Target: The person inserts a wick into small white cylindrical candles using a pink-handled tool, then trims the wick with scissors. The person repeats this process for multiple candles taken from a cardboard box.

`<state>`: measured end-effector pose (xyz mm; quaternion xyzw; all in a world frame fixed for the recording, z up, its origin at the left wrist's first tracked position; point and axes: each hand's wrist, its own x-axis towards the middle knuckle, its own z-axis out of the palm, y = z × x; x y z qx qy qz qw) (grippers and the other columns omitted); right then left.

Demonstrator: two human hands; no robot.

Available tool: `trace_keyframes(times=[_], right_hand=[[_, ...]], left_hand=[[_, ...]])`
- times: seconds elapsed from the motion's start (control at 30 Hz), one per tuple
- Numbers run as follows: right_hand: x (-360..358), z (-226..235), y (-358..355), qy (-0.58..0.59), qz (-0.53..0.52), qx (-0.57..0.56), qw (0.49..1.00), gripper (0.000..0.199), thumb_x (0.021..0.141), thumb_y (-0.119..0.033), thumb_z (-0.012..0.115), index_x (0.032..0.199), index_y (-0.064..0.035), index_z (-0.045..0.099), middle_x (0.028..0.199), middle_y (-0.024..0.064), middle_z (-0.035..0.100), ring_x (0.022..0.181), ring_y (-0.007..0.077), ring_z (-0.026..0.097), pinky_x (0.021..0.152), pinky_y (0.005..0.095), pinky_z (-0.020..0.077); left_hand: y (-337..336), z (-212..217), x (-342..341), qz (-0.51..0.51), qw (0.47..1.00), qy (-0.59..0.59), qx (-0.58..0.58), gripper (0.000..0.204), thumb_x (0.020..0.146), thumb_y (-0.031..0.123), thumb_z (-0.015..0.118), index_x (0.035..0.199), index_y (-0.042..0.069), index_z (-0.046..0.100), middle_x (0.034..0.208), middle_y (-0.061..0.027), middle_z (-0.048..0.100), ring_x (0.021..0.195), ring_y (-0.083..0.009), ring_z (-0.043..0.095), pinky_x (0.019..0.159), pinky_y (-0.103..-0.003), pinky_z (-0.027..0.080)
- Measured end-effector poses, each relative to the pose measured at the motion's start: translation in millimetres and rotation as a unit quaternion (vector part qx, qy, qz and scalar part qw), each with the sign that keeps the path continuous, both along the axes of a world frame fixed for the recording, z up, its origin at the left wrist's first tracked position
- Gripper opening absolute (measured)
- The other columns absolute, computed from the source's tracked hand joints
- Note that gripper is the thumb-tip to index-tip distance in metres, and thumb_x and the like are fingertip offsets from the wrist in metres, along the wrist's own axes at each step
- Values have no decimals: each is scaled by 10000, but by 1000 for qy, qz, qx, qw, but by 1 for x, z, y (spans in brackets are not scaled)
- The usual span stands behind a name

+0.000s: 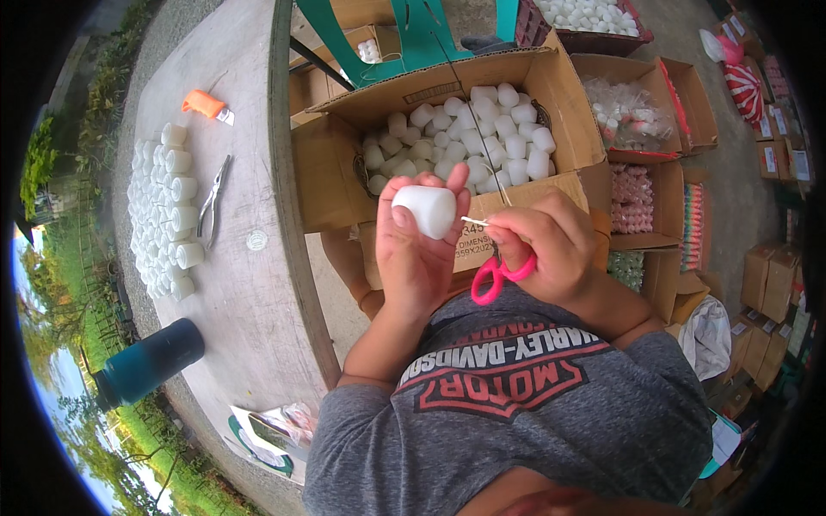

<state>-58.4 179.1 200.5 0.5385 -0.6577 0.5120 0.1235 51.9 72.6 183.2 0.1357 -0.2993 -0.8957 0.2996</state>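
- The cardboard box of white candles sits at about 12 o'clock from both hands, open at the top, with a heap of small white cylinders inside; it lies beyond the hands, apart from them.
- The concrete table runs along the person's left, from 9 to 11 o'clock of the hands. It carries rows of white candles, a pair of pliers, an orange-handled cutter and a dark blue bottle, all well apart from the hands.
- The left hand is raised, palm towards the camera, fingers and thumb closed round a white candle. The candle sits at the top of that hand, at its 12 o'clock.
- The candle's long axis lies roughly crosswise, a little tilted, with its wick end pointing to 3 o'clock, towards the other hand.
- The right hand is just beside it at 3 o'clock, fingers closed through the loops of pink-handled scissors.
- The wick juts from the candle's right end, between the two hands; the scissor blades meet it there. Whether the blades are apart or together cannot be made out.
- From the right hand the candle lies at 9 to 10 o'clock, near but not touching; the left hand is the one on it.
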Motion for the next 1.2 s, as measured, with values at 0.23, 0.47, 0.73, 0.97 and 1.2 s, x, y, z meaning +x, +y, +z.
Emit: trace_keyframes(times=[0.23,0.47,0.73,0.97,1.2], right_hand=[[-4,8,4,26,15,20,999,218,692,-51,728,894,-45,646,727,29,576,568,180,555,476,284,439],[0,10,5,11,25,28,999,205,684,-65,733,863,-50,634,692,34,539,568,199,548,471,303,433],[0,7,5,-20,32,17,999,223,649,-20,748,847,-44,648,670,36,505,533,187,491,459,295,395],[2,8,6,-25,39,37,998,237,651,-42,731,867,-54,633,717,42,532,606,200,548,492,306,437],[3,0,3,-15,21,23,999,322,645,-54,726,961,-51,662,786,44,561,637,191,547,523,284,452]], left_hand=[[-2,2,2,-14,999,-3,46,357,948,354,497,1199,116,408,1182,-77,470,1291,-337,391,1060,-419,388],[0,0,2,-33,998,6,51,364,951,349,494,1203,103,403,1175,-82,466,1290,-345,391,1048,-414,402],[0,0,2,-42,999,-2,-16,413,921,354,558,1199,116,367,1162,-83,446,1278,-352,406,1031,-417,410],[4,-2,1,-38,996,12,-81,432,908,311,593,1208,117,350,1169,-89,430,1272,-362,411,1015,-429,414],[-1,-2,3,-21,999,11,-42,415,917,313,576,1208,113,358,1179,-84,441,1284,-364,395,1020,-429,418]])
